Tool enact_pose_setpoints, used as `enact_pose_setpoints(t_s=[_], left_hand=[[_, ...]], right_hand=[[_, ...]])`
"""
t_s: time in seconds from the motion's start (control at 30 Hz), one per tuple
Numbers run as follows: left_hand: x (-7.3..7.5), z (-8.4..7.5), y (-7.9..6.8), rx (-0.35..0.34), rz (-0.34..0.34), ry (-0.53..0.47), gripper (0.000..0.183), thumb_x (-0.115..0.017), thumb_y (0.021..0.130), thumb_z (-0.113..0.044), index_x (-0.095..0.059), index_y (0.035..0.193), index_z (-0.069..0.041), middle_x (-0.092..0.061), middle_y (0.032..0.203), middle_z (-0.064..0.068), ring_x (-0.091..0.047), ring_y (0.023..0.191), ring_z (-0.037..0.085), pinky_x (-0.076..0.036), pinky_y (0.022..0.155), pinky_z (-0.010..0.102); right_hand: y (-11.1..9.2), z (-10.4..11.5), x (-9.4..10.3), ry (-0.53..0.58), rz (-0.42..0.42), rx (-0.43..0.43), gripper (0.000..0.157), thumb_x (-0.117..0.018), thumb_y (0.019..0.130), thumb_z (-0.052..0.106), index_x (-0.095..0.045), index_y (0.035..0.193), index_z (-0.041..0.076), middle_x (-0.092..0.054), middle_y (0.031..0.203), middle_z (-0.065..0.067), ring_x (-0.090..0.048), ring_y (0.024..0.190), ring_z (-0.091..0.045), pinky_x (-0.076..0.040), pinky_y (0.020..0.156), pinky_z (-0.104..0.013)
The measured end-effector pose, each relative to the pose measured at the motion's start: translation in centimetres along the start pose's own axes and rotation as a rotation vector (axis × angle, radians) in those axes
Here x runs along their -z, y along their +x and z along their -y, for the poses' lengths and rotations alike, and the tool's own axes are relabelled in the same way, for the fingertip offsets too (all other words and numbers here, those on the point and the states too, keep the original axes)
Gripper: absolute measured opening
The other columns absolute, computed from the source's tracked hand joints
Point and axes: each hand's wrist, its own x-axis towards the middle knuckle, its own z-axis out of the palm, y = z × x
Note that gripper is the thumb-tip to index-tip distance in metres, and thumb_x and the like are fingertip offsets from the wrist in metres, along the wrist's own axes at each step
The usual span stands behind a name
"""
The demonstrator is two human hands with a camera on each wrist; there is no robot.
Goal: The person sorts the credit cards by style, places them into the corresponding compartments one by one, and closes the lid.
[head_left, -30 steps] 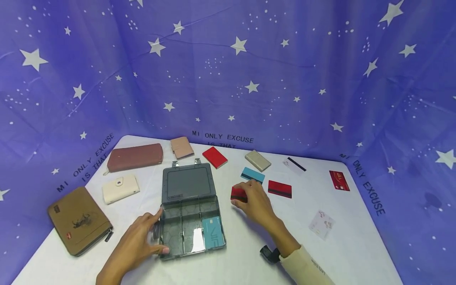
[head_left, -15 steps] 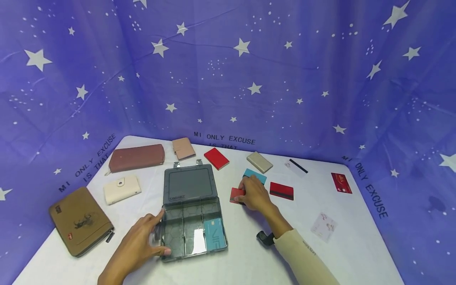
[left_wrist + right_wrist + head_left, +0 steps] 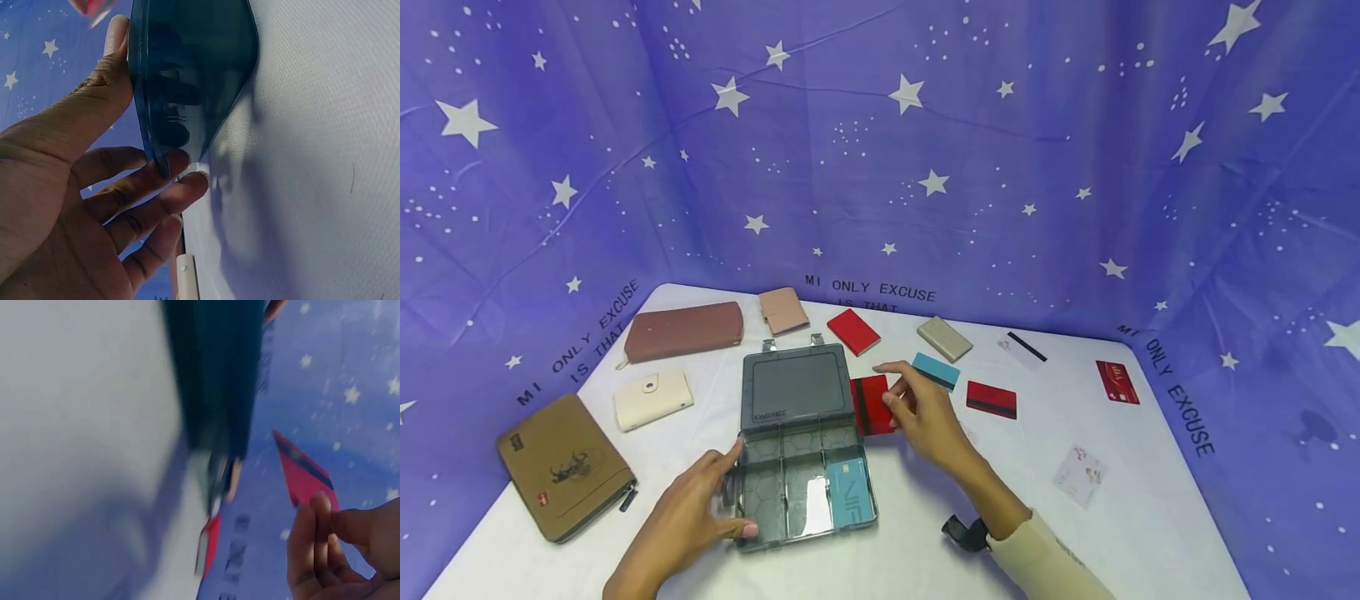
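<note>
A smoky see-through plastic compartment box (image 3: pixel 805 483) lies on the white table with its lid (image 3: pixel 797 383) laid back. In its right compartment is a blue VIP card (image 3: pixel 850 493). My left hand (image 3: pixel 688 512) grips the box's left side, thumb at the near corner and fingers at the far one; the left wrist view shows the fingers (image 3: pixel 150 194) round the box edge. Beside the box's right edge, my right hand (image 3: pixel 928 417) pinches a red card (image 3: pixel 871 404) with a dark stripe. In the right wrist view the card (image 3: pixel 303 472) is held up off the table.
Right of the box lie a blue card (image 3: pixel 936 371), red cards (image 3: pixel 991 400) (image 3: pixel 1117 382) and pale flowered cards (image 3: pixel 1081 473) (image 3: pixel 1022 348). Behind are a red card holder (image 3: pixel 853 331), gold case (image 3: pixel 944 337) and pink wallet (image 3: pixel 784 310). Left are brown (image 3: pixel 567 467), maroon (image 3: pixel 685 331) and cream (image 3: pixel 653 400) wallets.
My right hand has picked the red card up from the table and brought it left to the box's right edge. My left hand stays at the box.
</note>
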Motion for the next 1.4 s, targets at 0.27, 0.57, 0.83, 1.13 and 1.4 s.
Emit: enact_pose_setpoints(t_s=[0.27, 0.57, 0.83, 1.13, 1.4], left_hand=[[0.1, -0.1, 0.0, 0.005, -0.004, -0.020, 0.112, -0.090, 0.058, -0.048, -0.041, 0.153, -0.014, -0.057, 0.100, -0.008, -0.051, 0.078, 0.003, -0.047, 0.071, 0.027], [0.1, -0.3, 0.2, 0.012, 0.000, -0.017, 0.111, -0.090, 0.059, -0.049, -0.041, 0.153, -0.016, -0.057, 0.104, -0.008, -0.052, 0.081, 0.004, -0.047, 0.071, 0.028], [0.1, -0.4, 0.3, 0.024, 0.009, -0.002, 0.111, -0.092, 0.060, -0.045, -0.041, 0.153, -0.015, -0.057, 0.107, -0.007, -0.053, 0.081, 0.004, -0.048, 0.072, 0.029], [0.1, -0.4, 0.1, 0.025, 0.010, -0.011, 0.111, -0.091, 0.060, -0.045, -0.040, 0.154, -0.015, -0.058, 0.111, -0.006, -0.053, 0.081, 0.004, -0.047, 0.072, 0.028], [0.1, -0.4, 0.0, 0.030, 0.010, -0.011, 0.111, -0.091, 0.060, -0.047, -0.040, 0.154, -0.015, -0.058, 0.112, -0.005, -0.054, 0.081, 0.003, -0.048, 0.072, 0.029]], right_hand=[[-2.0, 2.8, -2.9, 0.236, 0.205, -0.038, 0.037, -0.076, 0.087, 0.009, -0.067, 0.120, 0.025, -0.072, 0.081, -0.001, -0.069, 0.059, -0.021, -0.059, 0.058, -0.031], [-2.9, 3.5, -6.2, -0.035, 0.226, 0.128, 0.030, -0.079, 0.086, 0.018, -0.070, 0.114, 0.019, -0.070, 0.077, 0.011, -0.058, 0.060, 0.000, -0.051, 0.057, -0.017], [-3.5, 3.8, -7.5, -0.489, 0.221, 0.258, 0.026, -0.082, 0.083, 0.034, -0.076, 0.107, 0.026, -0.058, 0.086, 0.014, -0.047, 0.082, -0.002, -0.038, 0.060, -0.013], [-3.5, 3.8, -7.7, -0.678, 0.383, 0.285, 0.032, -0.062, 0.096, 0.047, -0.077, 0.114, 0.025, -0.050, 0.089, 0.006, -0.038, 0.082, -0.008, -0.033, 0.057, -0.017], [-1.9, 3.0, -5.7, -0.371, 0.366, 0.210, 0.031, -0.067, 0.094, 0.042, -0.074, 0.115, 0.021, -0.059, 0.096, 0.003, -0.051, 0.087, -0.008, -0.043, 0.072, -0.021]])
